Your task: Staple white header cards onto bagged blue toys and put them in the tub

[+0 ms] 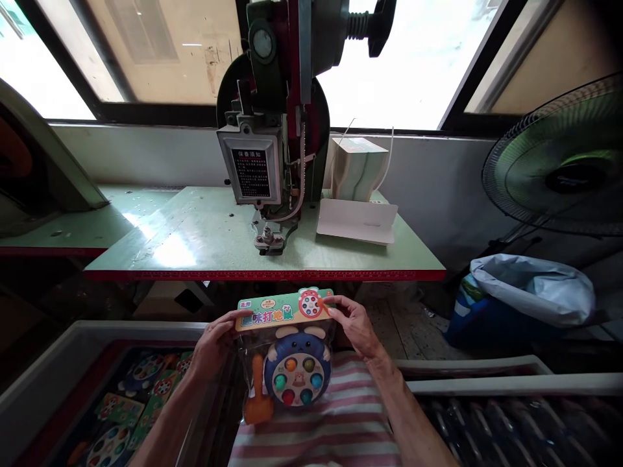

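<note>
Between my hands hangs a clear bag topped by a printed header card [277, 310]. Inside the bag are a blue animal-shaped toy [298, 366] with several coloured buttons and an orange toy hammer [258, 395]. My left hand [217, 340] pinches the card's left end, and my right hand [357, 327] grips its right end. The bag hangs above a striped cloth [314, 441] on my lap, just below the table's front edge. Beyond it stands a green stapling or riveting machine [256, 155], with its small lower die [268, 240] on the tabletop.
The green table [195, 227] has a red front edge. A stack of header cards [360, 172] stands right of the machine. At left, a bin [63, 350] holds packaged toys; at right, another bin [516, 386] holds dark packages. A fan [564, 162] and a blue sack [487, 318] stand far right.
</note>
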Demonstrator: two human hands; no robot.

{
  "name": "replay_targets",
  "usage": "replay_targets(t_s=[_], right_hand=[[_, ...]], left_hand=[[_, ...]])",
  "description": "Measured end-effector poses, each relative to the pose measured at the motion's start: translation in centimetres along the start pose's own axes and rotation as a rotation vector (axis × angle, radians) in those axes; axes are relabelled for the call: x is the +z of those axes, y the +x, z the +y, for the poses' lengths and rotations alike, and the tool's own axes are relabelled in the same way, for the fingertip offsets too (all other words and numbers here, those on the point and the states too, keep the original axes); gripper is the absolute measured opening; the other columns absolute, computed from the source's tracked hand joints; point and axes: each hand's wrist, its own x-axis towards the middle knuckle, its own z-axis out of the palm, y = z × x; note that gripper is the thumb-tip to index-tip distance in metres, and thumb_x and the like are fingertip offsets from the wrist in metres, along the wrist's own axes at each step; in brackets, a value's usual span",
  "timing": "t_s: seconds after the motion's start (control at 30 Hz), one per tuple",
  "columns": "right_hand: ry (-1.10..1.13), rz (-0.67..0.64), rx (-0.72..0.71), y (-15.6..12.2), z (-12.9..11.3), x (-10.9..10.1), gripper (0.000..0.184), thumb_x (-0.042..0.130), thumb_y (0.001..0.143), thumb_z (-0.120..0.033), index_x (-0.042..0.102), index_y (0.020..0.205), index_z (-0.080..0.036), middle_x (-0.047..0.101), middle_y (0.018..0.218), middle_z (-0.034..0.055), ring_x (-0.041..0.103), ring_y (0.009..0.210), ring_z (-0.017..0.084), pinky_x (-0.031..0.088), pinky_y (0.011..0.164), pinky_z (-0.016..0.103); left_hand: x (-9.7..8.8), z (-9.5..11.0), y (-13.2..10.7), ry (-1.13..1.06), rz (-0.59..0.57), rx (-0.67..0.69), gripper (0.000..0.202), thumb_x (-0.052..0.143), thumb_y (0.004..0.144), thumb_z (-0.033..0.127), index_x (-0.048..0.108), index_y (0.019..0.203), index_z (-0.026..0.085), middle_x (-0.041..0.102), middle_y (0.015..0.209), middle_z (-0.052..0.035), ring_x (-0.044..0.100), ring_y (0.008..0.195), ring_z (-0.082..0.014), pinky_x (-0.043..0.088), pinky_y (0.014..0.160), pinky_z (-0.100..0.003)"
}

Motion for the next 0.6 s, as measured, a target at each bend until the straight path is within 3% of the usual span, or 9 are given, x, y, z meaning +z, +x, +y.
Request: replay_targets(t_s=[0.17,0.6], right_hand=[[-0.082,0.050,-0.036,0.2,0.4,0.0,0.028,0.074,0.082,-0.040,0.079,0.103,-0.022,0.078,0.098,0.0054,0.071,0.090,0.024,0.057,0.079,0.035],[-0.094,0.056,-0.057,0.2,0.8,0.0,0.029,0.074,0.083,-0.041,0.079,0.104,-0.022,0.078,0.105,0.0071,0.072,0.097,0.027,0.057,0.085,0.039]], left_hand=[[-0.4,-1.0,-0.1,0.147,-0.016,0.040,0.039,0.082,0.078,0.041,0.081,0.111,0.021,0.080,0.096,-0.0065,0.072,0.090,-0.0247,0.056,0.077,-0.027],[0.0,-1.2,-0.5,0.153,-0.036,0.056,0.041,0.079,0.081,0.044,0.079,0.116,0.022,0.081,0.102,-0.0083,0.073,0.098,-0.0271,0.057,0.083,-0.030]])
